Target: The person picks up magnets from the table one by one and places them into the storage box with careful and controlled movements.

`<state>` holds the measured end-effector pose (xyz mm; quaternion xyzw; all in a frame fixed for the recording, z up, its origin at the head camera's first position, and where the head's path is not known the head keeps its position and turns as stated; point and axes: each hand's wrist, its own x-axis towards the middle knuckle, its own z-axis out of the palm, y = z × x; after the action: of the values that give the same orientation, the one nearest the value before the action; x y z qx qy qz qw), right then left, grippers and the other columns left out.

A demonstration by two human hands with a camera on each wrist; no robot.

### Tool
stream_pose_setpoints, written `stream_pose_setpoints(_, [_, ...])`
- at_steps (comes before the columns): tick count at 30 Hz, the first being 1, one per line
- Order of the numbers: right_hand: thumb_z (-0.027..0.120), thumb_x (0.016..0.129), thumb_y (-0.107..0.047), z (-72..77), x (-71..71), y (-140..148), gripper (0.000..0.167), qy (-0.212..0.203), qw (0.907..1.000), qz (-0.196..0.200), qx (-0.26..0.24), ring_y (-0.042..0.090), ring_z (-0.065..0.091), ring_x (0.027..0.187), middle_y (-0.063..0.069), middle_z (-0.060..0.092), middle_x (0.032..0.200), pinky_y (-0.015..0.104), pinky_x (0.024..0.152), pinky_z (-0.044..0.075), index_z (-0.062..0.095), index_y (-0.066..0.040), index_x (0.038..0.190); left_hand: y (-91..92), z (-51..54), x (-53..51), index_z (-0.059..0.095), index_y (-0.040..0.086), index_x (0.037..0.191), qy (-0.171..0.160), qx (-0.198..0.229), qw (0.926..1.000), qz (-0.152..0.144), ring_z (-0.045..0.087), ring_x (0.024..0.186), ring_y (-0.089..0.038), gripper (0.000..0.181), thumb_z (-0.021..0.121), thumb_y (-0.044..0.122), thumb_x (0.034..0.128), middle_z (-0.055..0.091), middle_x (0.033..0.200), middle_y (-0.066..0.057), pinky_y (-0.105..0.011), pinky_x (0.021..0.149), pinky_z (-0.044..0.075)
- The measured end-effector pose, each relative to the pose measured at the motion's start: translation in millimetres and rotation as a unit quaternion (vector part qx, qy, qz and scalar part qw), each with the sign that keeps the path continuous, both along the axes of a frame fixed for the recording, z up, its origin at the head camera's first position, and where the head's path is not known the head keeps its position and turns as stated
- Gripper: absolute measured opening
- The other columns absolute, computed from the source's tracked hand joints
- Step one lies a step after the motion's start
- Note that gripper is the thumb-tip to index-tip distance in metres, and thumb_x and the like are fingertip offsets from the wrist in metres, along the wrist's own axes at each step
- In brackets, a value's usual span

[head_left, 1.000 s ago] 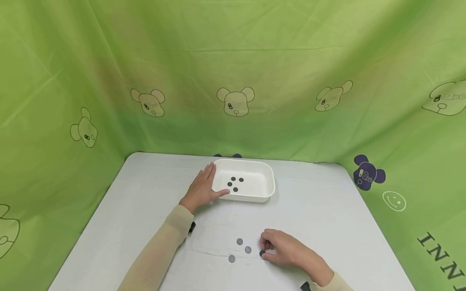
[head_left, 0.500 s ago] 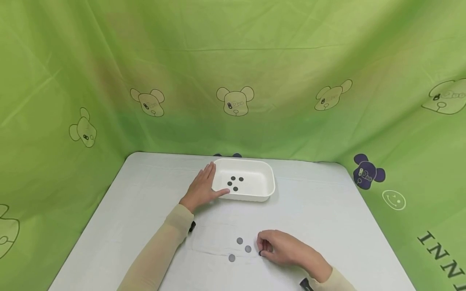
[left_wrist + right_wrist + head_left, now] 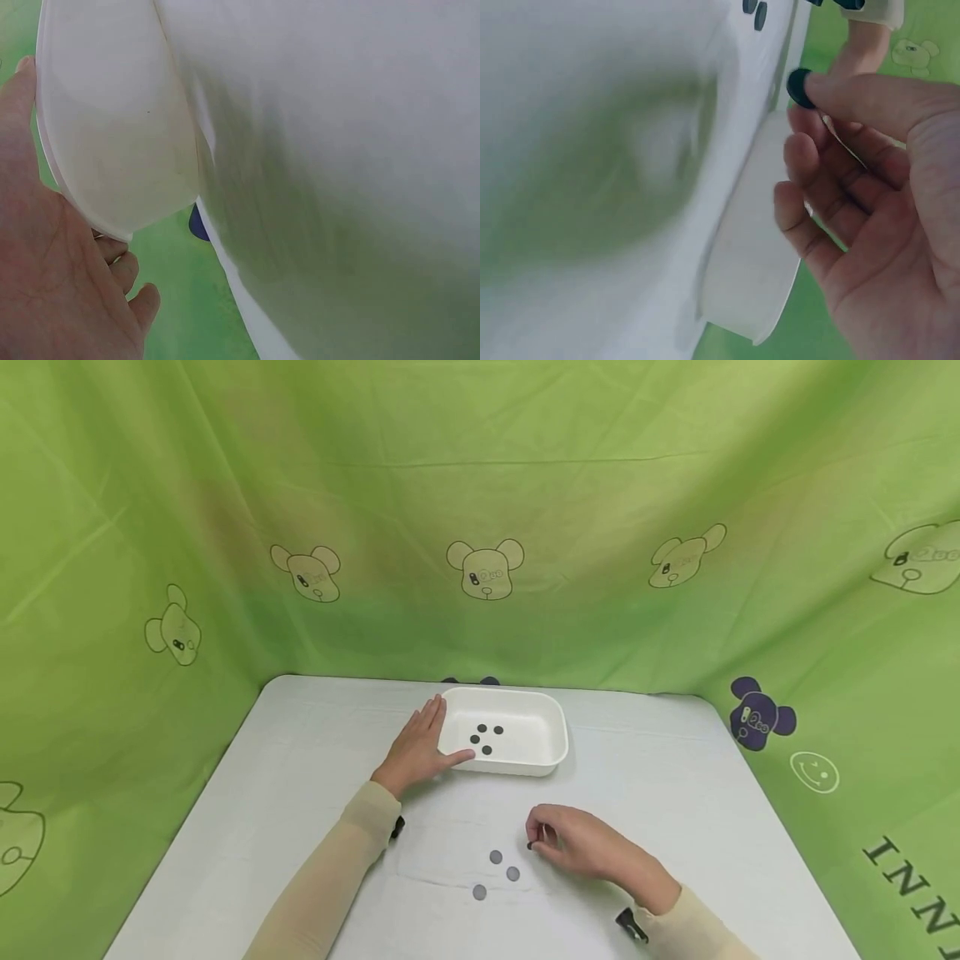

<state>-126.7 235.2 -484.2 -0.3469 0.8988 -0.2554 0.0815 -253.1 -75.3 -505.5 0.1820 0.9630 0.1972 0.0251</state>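
Note:
My left hand rests along the left end of a white plastic tub, fingers straight and thumb on the near rim. Several small dark round discs lie inside the tub. In the right wrist view, a dark disc is pinched between the thumb and fingertip of my right hand. That hand is just above the table, to the right of a grey disc. Two more grey discs, one nearer and one to the right, lie flat on the cloth.
A white cloth covers the table. Green curtains with bear prints hang behind it and on both sides. The tub stands near the table's far edge.
My right hand has lifted the pinched disc off the table and moved it slightly forward, toward the tub. My left hand, the tub and the other discs stay where they were.

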Motion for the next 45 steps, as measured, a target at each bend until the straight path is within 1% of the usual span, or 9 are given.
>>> stream_pose_setpoints(7, [0.079, 0.097, -0.008, 4.3, -14.4, -1, 0.020, 0.042, 0.9979, 0.006, -0.050, 0.004, 0.059, 0.080, -0.018, 0.062, 0.089, 0.027, 0.071, 0.056, 0.066, -0.022, 0.096, 0.8, -0.1, -0.5, 0.006, 0.004, 0.172, 0.003, -0.003, 1.0000, -0.002, 0.006, 0.167, -0.029, 0.120, 0.057, 0.081, 0.0956, 0.004, 0.181, -0.014, -0.041, 0.136, 0.006])
stream_pose_setpoints(12, [0.079, 0.097, -0.006, 6.4, -25.3, 1, 0.019, 0.048, 0.9955, 0.003, -0.082, 0.003, 0.059, 0.080, -0.017, 0.064, 0.089, 0.031, 0.069, 0.058, 0.067, -0.021, 0.097, 0.8, 0.4, -0.3, 0.005, 0.004, 0.172, 0.002, -0.002, 1.0000, 0.000, 0.006, 0.167, -0.029, 0.120, 0.057, 0.080, 0.0956, 0.003, 0.181, -0.012, -0.040, 0.135, 0.005])
stream_pose_setpoints(17, [0.077, 0.100, -0.008, 6.7, -37.8, 3, 0.012, 0.051, 0.9927, 0.001, -0.109, 0.004, 0.059, 0.079, -0.014, 0.068, 0.091, 0.031, 0.067, 0.057, 0.069, -0.016, 0.098, 0.6, 0.6, -0.1, 0.006, 0.004, 0.172, 0.003, 0.003, 1.0000, 0.001, 0.006, 0.167, -0.028, 0.120, 0.058, 0.080, 0.0955, 0.004, 0.181, -0.013, -0.040, 0.135, 0.006])
stream_pose_setpoints(21, [0.077, 0.100, -0.008, 8.8, -49.1, 2, 0.009, 0.044, 0.9924, -0.005, -0.115, 0.004, 0.058, 0.079, -0.013, 0.069, 0.093, 0.033, 0.067, 0.056, 0.070, -0.014, 0.100, 0.4, 0.5, -0.3, 0.007, 0.004, 0.172, 0.004, 0.006, 1.0000, 0.002, 0.006, 0.167, -0.028, 0.120, 0.059, 0.079, 0.0954, 0.006, 0.181, -0.014, -0.041, 0.136, 0.006])
stream_pose_setpoints(25, [0.078, 0.098, -0.006, 11.3, -59.6, -1, 0.012, 0.042, 0.9922, -0.016, -0.116, 0.003, 0.058, 0.078, -0.013, 0.070, 0.094, 0.032, 0.067, 0.056, 0.070, -0.015, 0.099, 0.1, 0.1, -0.4, 0.006, 0.004, 0.172, 0.001, 0.002, 1.0000, 0.001, 0.005, 0.167, -0.028, 0.120, 0.059, 0.080, 0.0950, 0.005, 0.181, -0.013, -0.040, 0.135, 0.006])
stream_pose_setpoints(32, [0.080, 0.096, -0.005, 12.5, -77.0, -3, 0.013, 0.048, 0.9897, -0.038, -0.129, 0.004, 0.058, 0.076, -0.013, 0.069, 0.091, 0.029, 0.068, 0.054, 0.071, -0.013, 0.097, 0.2, -0.8, -1.9, 0.006, 0.004, 0.172, 0.005, -0.003, 1.0000, 0.003, 0.008, 0.167, -0.030, 0.121, 0.058, 0.081, 0.0949, 0.003, 0.181, -0.012, -0.041, 0.136, 0.006])
stream_pose_setpoints(36, [0.081, 0.094, -0.002, 11.6, -86.3, -4, 0.016, 0.050, 0.9877, -0.050, -0.140, 0.006, 0.057, 0.076, -0.011, 0.069, 0.090, 0.030, 0.066, 0.053, 0.070, -0.015, 0.095, 0.0, -0.7, -1.6, 0.005, 0.004, 0.172, 0.002, -0.001, 1.0000, 0.003, 0.008, 0.167, -0.030, 0.121, 0.058, 0.080, 0.0950, 0.002, 0.181, -0.011, -0.040, 0.135, 0.005])
stream_pose_setpoints(41, [0.080, 0.096, -0.004, 11.6, -96.0, -6, 0.017, 0.043, 0.9870, -0.065, -0.140, 0.008, 0.057, 0.077, -0.010, 0.070, 0.092, 0.029, 0.068, 0.051, 0.070, -0.017, 0.095, 0.3, 0.1, -1.6, 0.007, 0.004, 0.172, 0.004, 0.000, 1.0000, 0.001, 0.008, 0.167, -0.031, 0.120, 0.059, 0.080, 0.0953, 0.004, 0.181, -0.013, -0.041, 0.136, 0.007])
stream_pose_setpoints(45, [0.079, 0.097, -0.005, 10.2, -103.0, -7, 0.013, 0.038, 0.9869, -0.068, -0.141, 0.009, 0.058, 0.078, -0.008, 0.071, 0.093, 0.029, 0.069, 0.050, 0.070, -0.015, 0.096, 0.6, -0.2, -2.2, 0.007, 0.004, 0.172, 0.005, -0.003, 1.0000, 0.002, 0.008, 0.167, -0.031, 0.120, 0.058, 0.080, 0.0953, 0.006, 0.181, -0.014, -0.041, 0.136, 0.007])
